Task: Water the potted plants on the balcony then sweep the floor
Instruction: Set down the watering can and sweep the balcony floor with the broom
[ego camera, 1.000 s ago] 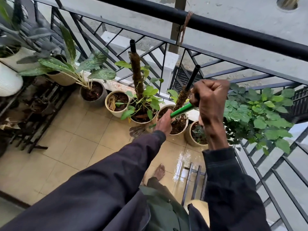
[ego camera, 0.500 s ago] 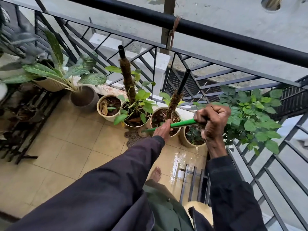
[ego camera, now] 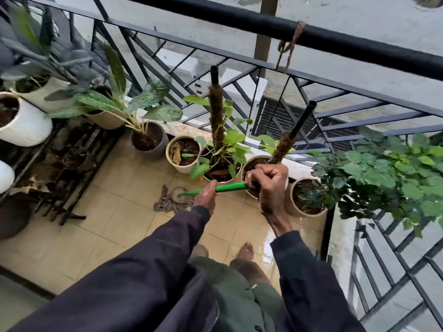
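both hands held the green handle (ego camera: 231,188) of a mop: the left hand (ego camera: 206,196) lower down with its fingers wrapped round it, the right hand (ego camera: 267,182) higher up with its fingers clenched round the top end. the mop head (ego camera: 171,200) lay on the tiled floor (ego camera: 124,212), just in front of the pots by the railing (ego camera: 311,34). five pots stood in a row there. the grey pot (ego camera: 160,149) held dark soil and a plant with long speckled leaves. the cream pot (ego camera: 167,149) beside it held soil and a dry brown leaf. the third pot (ego camera: 223,181) held a leafy vine and an upright moss pole (ego camera: 215,116). the fourth pot (ego camera: 247,164), partly behind the right hand, held soil and a second, tilted pole (ego camera: 282,147). the fifth pot (ego camera: 291,202) held a dark-leaved plant under a bushy mass of green leaves. that made two poles in all. on the left a dark rack (ego camera: 72,188) carried three white pots, a near one (ego camera: 26,130) with soil showing, one behind it (ego camera: 45,97) with grey-green leaves, and one (ego camera: 4,176) cut off by the edge; a tan ribbed pot (ego camera: 105,119) stood beside them. the floor shone wet near the person's bare foot (ego camera: 244,251).
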